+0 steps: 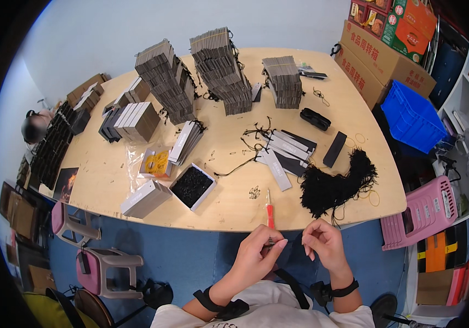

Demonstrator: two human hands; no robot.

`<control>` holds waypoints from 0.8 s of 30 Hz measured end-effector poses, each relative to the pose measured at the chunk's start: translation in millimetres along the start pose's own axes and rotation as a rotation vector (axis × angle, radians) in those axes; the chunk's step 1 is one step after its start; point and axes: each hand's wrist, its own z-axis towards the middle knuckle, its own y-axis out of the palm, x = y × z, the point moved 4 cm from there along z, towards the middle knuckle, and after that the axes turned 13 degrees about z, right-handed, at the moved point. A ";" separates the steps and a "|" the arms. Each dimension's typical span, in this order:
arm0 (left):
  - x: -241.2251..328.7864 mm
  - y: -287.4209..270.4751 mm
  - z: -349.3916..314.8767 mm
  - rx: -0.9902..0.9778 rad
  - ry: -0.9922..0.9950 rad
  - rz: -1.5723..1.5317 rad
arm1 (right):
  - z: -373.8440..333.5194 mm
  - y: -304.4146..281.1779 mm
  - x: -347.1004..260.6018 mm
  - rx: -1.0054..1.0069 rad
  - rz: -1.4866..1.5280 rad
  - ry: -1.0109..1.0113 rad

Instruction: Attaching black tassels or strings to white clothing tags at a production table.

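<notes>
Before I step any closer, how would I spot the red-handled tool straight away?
Find the big wooden table and its near edge, just beyond the person's left hand. There, between a white box of black bits and a heap of black cords, lies the slim tool, metal shaft pointing away from the person. Its red handle stands out from its black and grey neighbours.

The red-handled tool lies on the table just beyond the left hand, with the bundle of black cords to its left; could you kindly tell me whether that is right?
Not quite: the bundle of black cords lies to the right of the red-handled tool, as the head view shows. The tool does lie on the table, just beyond the left hand.
</notes>
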 end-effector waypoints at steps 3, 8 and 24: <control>2.2 -0.8 1.4 -0.018 0.027 0.075 | -0.5 -2.8 5.2 0.013 0.007 0.019; 2.6 2.3 2.6 -0.036 0.042 0.084 | -3.0 -3.5 12.5 0.048 0.016 0.050; -50.8 19.4 -11.3 -0.313 -0.503 -0.598 | -4.3 -13.1 22.5 0.058 -0.265 -0.001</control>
